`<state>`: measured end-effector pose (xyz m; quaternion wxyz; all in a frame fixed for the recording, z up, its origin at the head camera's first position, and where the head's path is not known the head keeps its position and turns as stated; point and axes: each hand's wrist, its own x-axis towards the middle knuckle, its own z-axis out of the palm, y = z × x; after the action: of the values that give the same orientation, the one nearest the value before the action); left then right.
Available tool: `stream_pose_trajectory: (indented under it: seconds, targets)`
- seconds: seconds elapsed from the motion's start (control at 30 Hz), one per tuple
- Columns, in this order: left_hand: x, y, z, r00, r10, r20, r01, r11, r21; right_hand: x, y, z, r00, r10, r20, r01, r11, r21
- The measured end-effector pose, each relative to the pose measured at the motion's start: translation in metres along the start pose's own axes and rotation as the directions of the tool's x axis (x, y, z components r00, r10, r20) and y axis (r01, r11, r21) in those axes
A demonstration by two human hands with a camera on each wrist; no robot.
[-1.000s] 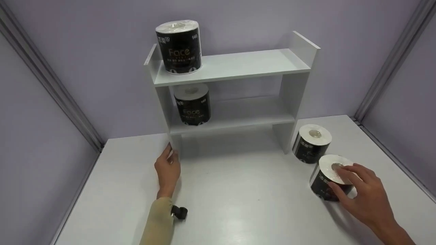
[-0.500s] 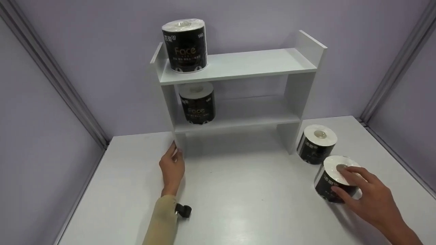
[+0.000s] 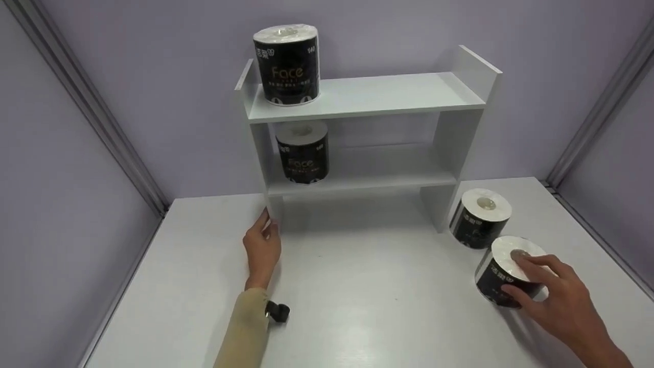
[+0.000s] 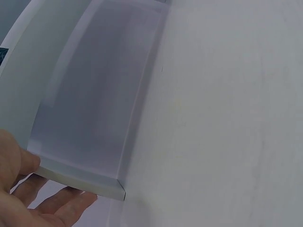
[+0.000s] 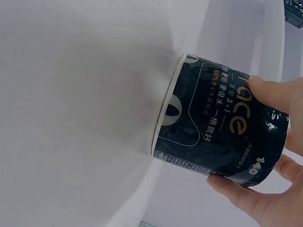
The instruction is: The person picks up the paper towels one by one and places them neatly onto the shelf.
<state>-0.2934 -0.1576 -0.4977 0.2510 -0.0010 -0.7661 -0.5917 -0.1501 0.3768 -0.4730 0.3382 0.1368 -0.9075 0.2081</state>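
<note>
Paper roll (image 3: pixel 503 278) in a black wrapper is gripped by the right hand (image 3: pixel 559 301) at the right side of the white table (image 3: pixel 368 306); the fingers are spread over its white top end and the thumb is pressed against the wrapped side. In the right wrist view the same roll (image 5: pixel 222 142) is seen standing on the table with its base down, the thumb (image 5: pixel 274 94) on the printed wrapper and another finger curled round the far side. A second roll (image 3: pixel 480 218) of the same kind is set just behind it, near the right leg of the shelf unit (image 3: pixel 368 97), apart from the held one as far as can be told.

The white shelf unit is placed at the back of the table against the wall. A third roll (image 3: pixel 287 64) is stood upright at the left end of the top shelf, and a fourth roll (image 3: pixel 302 152) is stood directly below it on the lower shelf.

The left hand (image 3: pixel 263 248) is laid on the table at the left leg of the shelf unit, fingers relaxed and extended, their tips touching that leg; nothing is grasped. In the left wrist view the fingers (image 4: pixel 61 203) are seen beside the bottom edge of the white panel (image 4: pixel 80 177).
</note>
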Motion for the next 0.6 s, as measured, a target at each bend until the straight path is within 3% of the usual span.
stream_pose_trajectory:
  seconds: [0.37,0.6]
  targets:
    - [-0.0004,-0.0007,-0.0007,1.000,-0.010,0.002,0.010,1.000,0.002,0.0000,0.0011,0.0015,0.999,-0.021,-0.040,0.022,1.000,0.014]
    - [0.0017,-0.0018,-0.0018,1.000,-0.021,0.012,0.021,1.000,0.017,0.0047,-0.0010,-0.0012,1.000,-0.017,-0.027,0.016,1.000,-0.001]
